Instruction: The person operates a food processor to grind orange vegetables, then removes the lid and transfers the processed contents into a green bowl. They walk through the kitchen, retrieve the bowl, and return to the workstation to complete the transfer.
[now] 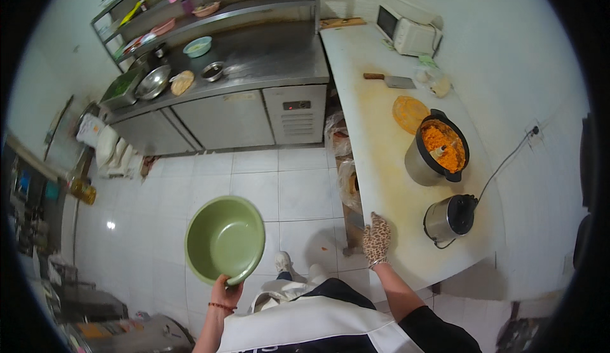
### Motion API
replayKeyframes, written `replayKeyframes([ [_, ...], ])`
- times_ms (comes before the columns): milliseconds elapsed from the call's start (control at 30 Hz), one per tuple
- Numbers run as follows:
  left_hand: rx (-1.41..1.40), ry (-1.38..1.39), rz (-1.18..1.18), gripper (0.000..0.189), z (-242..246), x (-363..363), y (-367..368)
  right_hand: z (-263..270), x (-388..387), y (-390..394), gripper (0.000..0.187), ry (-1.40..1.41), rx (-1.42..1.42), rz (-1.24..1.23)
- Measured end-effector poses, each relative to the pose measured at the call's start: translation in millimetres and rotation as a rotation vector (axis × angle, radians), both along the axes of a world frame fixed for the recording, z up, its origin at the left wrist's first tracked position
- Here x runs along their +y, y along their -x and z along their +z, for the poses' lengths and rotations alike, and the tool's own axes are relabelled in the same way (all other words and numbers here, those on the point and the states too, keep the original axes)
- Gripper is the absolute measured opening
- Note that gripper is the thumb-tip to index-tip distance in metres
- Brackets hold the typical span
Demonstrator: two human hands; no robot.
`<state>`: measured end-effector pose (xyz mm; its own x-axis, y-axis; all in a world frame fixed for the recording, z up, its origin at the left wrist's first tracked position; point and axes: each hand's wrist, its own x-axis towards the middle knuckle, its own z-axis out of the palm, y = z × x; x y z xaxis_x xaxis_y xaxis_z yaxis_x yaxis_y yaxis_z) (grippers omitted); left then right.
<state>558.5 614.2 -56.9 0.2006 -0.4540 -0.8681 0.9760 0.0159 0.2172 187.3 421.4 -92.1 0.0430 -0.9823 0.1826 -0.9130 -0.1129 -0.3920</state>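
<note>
My left hand [228, 290] grips the near rim of a green plastic basin [224, 241], tilted over the tiled floor; no contents show inside. On the near left edge of the white worktop [376, 172] rests my right hand [376, 241], in a leopard-print glove, holding nothing. Beyond it stands a steel food-processor bowl [424, 162] with a black rim, filled with chopped orange food [441, 143] around a central shaft. The steel and black motor base [450, 217], with a cord, is right of my glove. An orange-smeared round lid [410, 114] lies beside the bowl.
A cleaver [400, 82], a plastic bag [436, 83] and a white microwave oven [412, 33] are farther along the worktop. At the left, a steel counter [267, 62] holds a light-blue basin [197, 47] and metal bowls. A power cord [505, 162] runs to a wall socket.
</note>
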Motion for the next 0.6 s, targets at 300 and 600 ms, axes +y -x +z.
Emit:
replayKeyframes([
  [300, -0.259, 0.16, -0.834, 0.016, 11, -244, -10, -44, 15, 18, 0.046, -0.085, 0.252, -0.253],
  [600, -0.213, 0.189, -1.293, 0.018, 12, -436, 71, -29, 13, 5, 0.045, -0.201, 0.175, -0.414],
])
